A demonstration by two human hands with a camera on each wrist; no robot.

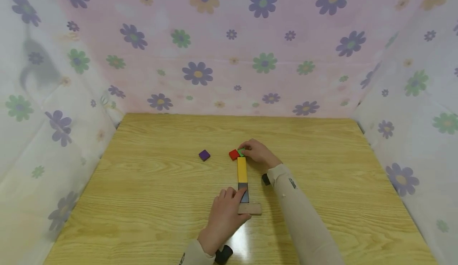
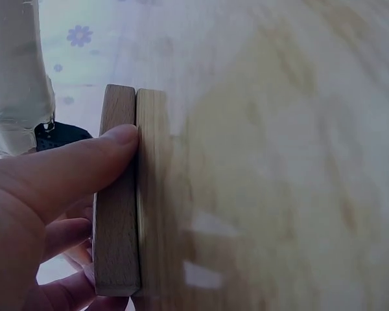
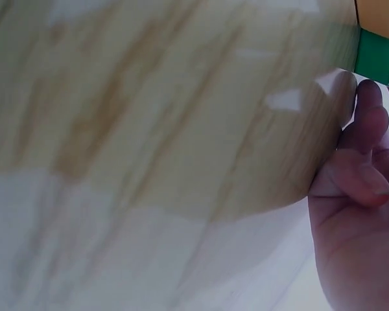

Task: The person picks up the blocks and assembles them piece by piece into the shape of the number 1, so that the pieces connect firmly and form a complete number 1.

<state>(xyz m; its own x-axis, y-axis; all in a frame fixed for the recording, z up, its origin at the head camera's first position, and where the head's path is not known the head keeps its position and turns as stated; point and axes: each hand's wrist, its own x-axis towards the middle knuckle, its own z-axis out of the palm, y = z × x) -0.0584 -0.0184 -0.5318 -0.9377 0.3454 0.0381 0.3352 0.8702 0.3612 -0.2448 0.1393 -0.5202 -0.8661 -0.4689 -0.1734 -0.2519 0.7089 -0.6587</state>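
A plain wooden block (image 1: 250, 208) lies crosswise at the near end of a row on the table. My left hand (image 1: 225, 213) grips it, the thumb on its near side and a fingertip by the dark grey block (image 1: 245, 197); the left wrist view shows the thumb on the wooden block (image 2: 117, 220). Beyond the grey block runs a long yellow block (image 1: 242, 169). At the row's far end, my right hand (image 1: 258, 152) pinches a small green block (image 1: 241, 152), partly covered by the fingers. A red block (image 1: 233, 154) sits beside the green one, on its left.
A purple block (image 1: 204, 155) lies apart to the left on the wood-grain table (image 1: 150, 185). Flower-patterned cloth (image 1: 229, 50) encloses the table at the back and both sides. Black wrist devices (image 1: 224, 254) show near both cuffs.
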